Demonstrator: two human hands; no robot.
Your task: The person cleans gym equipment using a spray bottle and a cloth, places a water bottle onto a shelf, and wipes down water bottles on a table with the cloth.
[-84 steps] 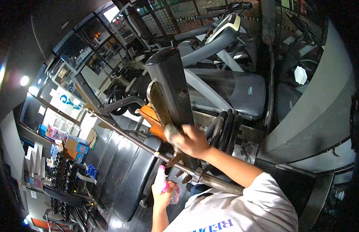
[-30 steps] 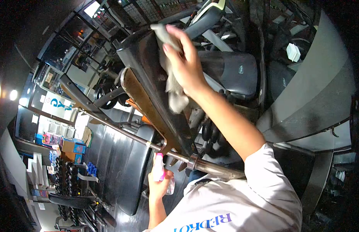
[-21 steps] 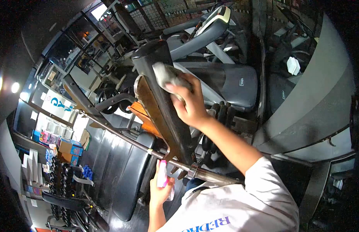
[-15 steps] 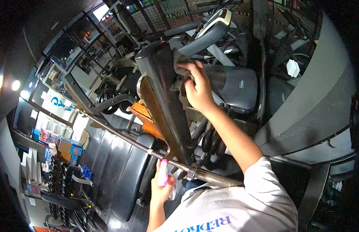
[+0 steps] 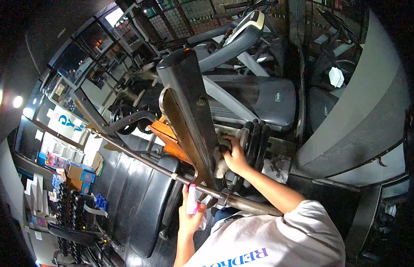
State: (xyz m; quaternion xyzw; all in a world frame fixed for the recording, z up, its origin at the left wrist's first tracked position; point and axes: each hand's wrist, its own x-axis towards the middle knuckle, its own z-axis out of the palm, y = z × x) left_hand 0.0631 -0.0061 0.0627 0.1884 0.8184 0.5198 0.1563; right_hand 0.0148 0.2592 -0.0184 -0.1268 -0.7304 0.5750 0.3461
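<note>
Glossy floor, black rack post

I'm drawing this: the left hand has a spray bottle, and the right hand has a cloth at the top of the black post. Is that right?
Not quite: the head view shows the cloth in the right hand down by the lower part of the black post, not at its top. The left hand does have the spray bottle.
</note>
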